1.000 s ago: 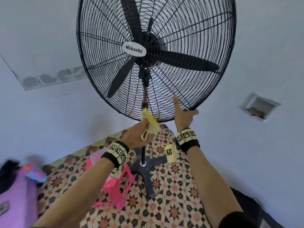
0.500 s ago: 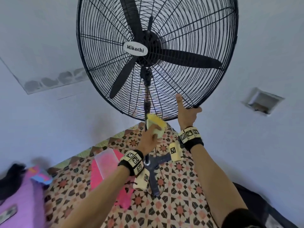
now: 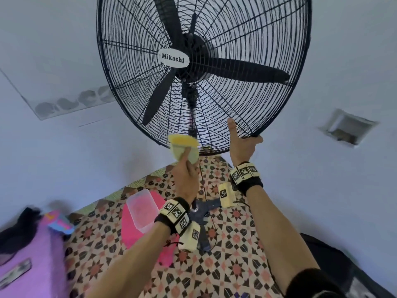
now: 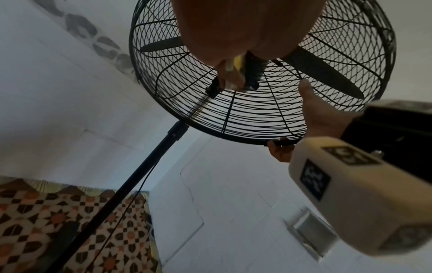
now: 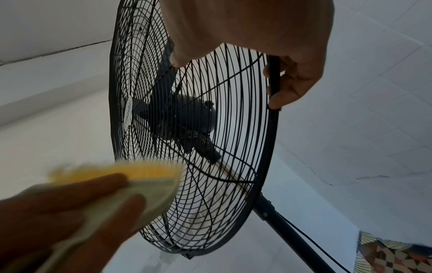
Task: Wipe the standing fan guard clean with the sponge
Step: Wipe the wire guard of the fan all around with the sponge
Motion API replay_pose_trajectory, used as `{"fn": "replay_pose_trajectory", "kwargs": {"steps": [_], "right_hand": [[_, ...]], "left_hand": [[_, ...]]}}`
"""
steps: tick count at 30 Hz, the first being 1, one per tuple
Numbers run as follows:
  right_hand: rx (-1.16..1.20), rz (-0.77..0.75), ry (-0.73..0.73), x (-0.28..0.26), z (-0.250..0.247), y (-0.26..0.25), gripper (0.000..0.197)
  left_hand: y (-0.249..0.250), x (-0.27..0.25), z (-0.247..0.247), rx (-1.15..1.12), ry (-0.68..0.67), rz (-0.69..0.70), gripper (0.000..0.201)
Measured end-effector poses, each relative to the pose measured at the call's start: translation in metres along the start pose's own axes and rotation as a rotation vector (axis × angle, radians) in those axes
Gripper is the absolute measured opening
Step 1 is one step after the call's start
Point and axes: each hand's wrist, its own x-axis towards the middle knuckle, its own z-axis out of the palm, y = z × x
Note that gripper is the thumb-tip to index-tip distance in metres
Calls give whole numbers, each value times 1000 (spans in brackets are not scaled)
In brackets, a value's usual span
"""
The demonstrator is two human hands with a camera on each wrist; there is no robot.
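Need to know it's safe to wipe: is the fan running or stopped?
Stopped. The blades show sharp and separate behind the fan guard, with no spin blur.

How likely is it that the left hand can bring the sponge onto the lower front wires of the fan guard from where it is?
Probably yes. The left hand holds the sponge just at the fan guard bottom edge, nothing between them. The right hand grips the rim off to the side, clear of that path.

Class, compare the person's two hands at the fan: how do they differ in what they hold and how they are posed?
The left hand pinches a yellow-and-green sponge at the guard's bottom; the right hand holds none. The right hand's fingers curl round the black wire fan guard's rim, thumb upright; the left grips no rim. Both are raised and wear marker wristbands.
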Motion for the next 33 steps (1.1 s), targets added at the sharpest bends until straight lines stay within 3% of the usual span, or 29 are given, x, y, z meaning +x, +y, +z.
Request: {"fn": "replay_pose_trajectory", "kwargs": {"steps": [4,6,9,13,17,20,23,25,29,33], "right_hand": [[11,-13,14,-1,3,1,122],[19,0,21,0,3,1,127],[14,-9,31,1,3,1,126],[17,-26,35,2,3,2,119],[17,-51,24,1,3,6,116],[30,-47,15,0,2,3,116],[36,-54,7,0,3,1,111],[34,-58,17,1,5,4,114],[29,-58,16,2,4,9,120],[24,-49,19,7,5,7,122]], "left_hand": [[-13,-12,8,194,-301,-27,40],[-17,-10,15,212,-355,-52,43],[-8,-7,25,91,-231,-79,44],[5,-22,19,25,-84,39,44],[-11,-16,18,182,-282,-51,42],[-2,-9,20,78,-214,-91,41],[11,-11,16,-37,-112,-1,42],[6,-12,11,-27,-162,22,40],[-8,3,3,180,-353,-112,35],[4,32,-7,97,-248,-99,34]]}}
